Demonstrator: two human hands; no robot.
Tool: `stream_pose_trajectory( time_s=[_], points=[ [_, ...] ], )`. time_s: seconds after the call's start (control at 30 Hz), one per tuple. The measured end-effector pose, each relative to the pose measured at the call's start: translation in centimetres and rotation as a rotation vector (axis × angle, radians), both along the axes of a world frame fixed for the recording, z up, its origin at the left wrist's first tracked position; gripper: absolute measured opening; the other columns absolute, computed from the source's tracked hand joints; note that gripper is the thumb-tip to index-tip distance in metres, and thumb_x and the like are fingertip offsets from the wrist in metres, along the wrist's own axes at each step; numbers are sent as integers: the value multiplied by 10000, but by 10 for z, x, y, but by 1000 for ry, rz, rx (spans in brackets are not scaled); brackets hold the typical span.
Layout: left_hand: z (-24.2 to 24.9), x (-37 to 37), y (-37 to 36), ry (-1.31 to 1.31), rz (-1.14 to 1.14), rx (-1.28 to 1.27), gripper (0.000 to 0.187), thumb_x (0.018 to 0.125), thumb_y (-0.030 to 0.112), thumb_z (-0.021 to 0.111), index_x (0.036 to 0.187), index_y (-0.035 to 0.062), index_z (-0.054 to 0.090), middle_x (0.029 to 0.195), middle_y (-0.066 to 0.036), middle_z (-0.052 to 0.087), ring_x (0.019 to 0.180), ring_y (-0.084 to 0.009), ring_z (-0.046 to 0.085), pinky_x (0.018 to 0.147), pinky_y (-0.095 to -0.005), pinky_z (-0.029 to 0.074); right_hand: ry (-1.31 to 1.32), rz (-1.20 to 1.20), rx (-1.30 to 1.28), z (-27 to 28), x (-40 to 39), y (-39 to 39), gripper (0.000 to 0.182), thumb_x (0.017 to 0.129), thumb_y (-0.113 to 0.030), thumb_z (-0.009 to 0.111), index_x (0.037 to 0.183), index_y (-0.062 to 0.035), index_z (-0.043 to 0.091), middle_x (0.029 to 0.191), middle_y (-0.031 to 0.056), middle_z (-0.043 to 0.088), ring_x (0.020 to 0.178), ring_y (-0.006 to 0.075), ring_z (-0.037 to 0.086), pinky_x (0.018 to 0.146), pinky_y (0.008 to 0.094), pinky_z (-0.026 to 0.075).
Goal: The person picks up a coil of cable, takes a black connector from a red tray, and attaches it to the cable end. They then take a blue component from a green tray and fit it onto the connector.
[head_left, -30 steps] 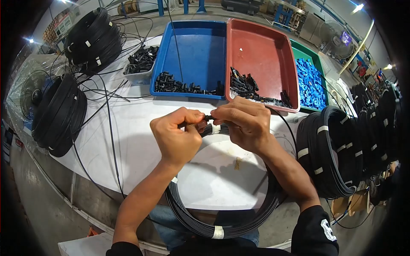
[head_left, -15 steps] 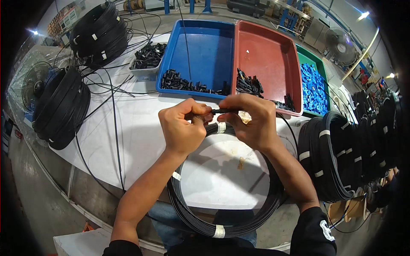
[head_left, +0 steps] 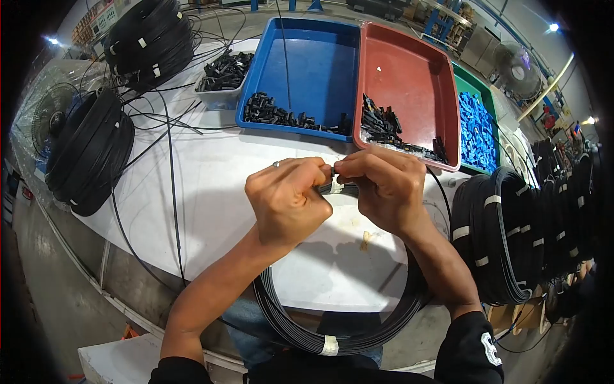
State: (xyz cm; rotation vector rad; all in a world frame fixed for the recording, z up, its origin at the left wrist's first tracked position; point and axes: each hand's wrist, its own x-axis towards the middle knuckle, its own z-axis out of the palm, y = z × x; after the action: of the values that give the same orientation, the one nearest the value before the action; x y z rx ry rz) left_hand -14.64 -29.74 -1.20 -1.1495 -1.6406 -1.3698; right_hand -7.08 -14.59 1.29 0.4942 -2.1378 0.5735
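Note:
My left hand (head_left: 288, 198) and my right hand (head_left: 387, 185) meet over the white table, fingertips almost touching. Between them shows a small dark piece (head_left: 333, 171), pinched from both sides and mostly hidden by the fingers. A ring is on a finger of my left hand. Below my hands lies a coil of black cable (head_left: 329, 345), bound with white tape, partly over the table's front edge. Beyond them stand a blue tray (head_left: 313, 64) with black parts and a red tray (head_left: 409, 77) with black pieces.
A green tray (head_left: 489, 96) of blue parts is at the right. A clear tub (head_left: 220, 97) of black parts stands left of the blue tray. Large black cable coils (head_left: 89, 153) fill the left; more coils (head_left: 492, 237) stand at the right. Loose cables cross the table.
My left hand has turned over, its back now more in view, and both hands have come closer together. Less of the dark piece shows between them. The view has shifted slightly.

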Motion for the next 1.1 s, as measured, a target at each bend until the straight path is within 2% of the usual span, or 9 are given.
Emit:
stream_pose_trajectory(
  time_s=[0.33, 0.47, 0.57, 0.7, 0.77, 0.83, 0.9, 1.0, 1.1],
  points=[
    [-2, -4, -2, 144, 48, -107, 165, 634, -173, 611, 669, -12, 615, 686, -112, 694, 556, -209, 663, 535, -283, 519, -633, 45, -555, 9, -1, 2, 148, 733, 85, 729, 859, 12, 701, 799, 138, 732, 744, 230, 740, 652, 315, 551],
    [-5, -9, -2, -256, -77, -87, 160, 710, -189, 606, 704, -31, 634, 727, -116, 710, 609, -154, 677, 576, -277, 552, -365, 94, -305, 3, -8, 8, 195, 740, 126, 733, 906, 30, 696, 818, 113, 731, 729, 150, 707, 629, 291, 553],
    [-5, -10, -2, -625, -221, -68, 195, 793, -204, 549, 730, -46, 644, 822, -118, 714, 726, -142, 692, 616, -276, 582, -81, 13, -166, -11, -13, 8, 213, 689, 54, 763, 857, -60, 699, 743, 89, 686, 663, 279, 661, 592, 354, 514],
    [-8, -9, 2, -549, -179, -49, 182, 729, -211, 569, 716, -41, 635, 788, -141, 712, 665, -178, 696, 583, -281, 572, -8, 8, -59, -12, -8, 8, 184, 691, 69, 759, 832, -36, 704, 751, 90, 704, 677, 249, 685, 601, 344, 529],
    [-2, -7, 1, 14, 9, -67, 120, 617, -124, 643, 699, -35, 651, 718, -154, 697, 627, -225, 706, 554, -300, 541, -134, 32, -208, -7, -2, 4, 167, 729, 92, 735, 861, -7, 709, 752, 93, 716, 681, 193, 686, 613, 306, 540],
    [3, -7, -2, 198, 24, -66, 126, 592, -101, 655, 687, -18, 644, 731, -132, 692, 623, -220, 696, 546, -310, 535, -329, 114, -420, 2, 3, 4, 140, 786, 100, 724, 912, 40, 706, 784, 97, 736, 736, 90, 674, 679, 249, 557],
    [4, -11, -2, 466, 44, -51, 147, 563, -76, 678, 674, 10, 633, 776, -78, 689, 619, -175, 681, 535, -303, 524, -471, 191, -575, 0, 0, 8, 152, 787, 83, 739, 929, 45, 701, 813, 105, 737, 761, 90, 676, 699, 252, 558],
    [1, -8, -8, 257, 90, -172, 132, 599, -100, 653, 684, -2, 632, 730, -117, 681, 602, -209, 680, 540, -297, 525, -644, 260, -669, -3, -4, 12, 211, 778, 30, 786, 967, 42, 691, 899, 117, 735, 798, 102, 686, 726, 267, 559],
    [-4, -14, -1, -91, -68, -71, 158, 712, -200, 570, 693, -50, 612, 740, -146, 702, 616, -193, 689, 541, -256, 536, -212, 47, -274, -5, -9, 2, 208, 737, 28, 807, 916, -11, 708, 813, 95, 722, 746, 195, 709, 699, 293, 562]
  ],
)
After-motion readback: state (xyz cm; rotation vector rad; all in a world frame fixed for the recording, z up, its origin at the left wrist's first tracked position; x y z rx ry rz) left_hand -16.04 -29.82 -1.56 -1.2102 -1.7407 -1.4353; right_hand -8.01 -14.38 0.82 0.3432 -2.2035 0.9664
